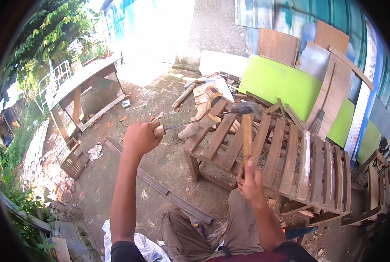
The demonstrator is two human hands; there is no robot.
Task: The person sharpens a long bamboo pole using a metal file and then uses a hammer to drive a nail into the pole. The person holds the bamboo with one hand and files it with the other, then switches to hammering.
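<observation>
My left hand [140,137] is closed round the pale wooden handle of a thin metal-shafted tool [177,125], pointing right across the end of a slatted wooden bench [271,153]. Whether it is a chisel or a screwdriver I cannot tell. My right hand [250,182] grips a hammer [247,137] by its wooden handle, head up. The blurred hammer head is above the bench slats, close to the tool's far end; contact between them cannot be made out. A pale rounded piece of wood [189,130] lies beside the bench's left end, below the shaft.
A long metal channel [160,185] lies on the ground near my legs. Scrap wood [203,94] is heaped behind the bench. Green board [282,83] and plywood lean on the wall. An old table [83,83] and a slatted crate [70,161] stand left.
</observation>
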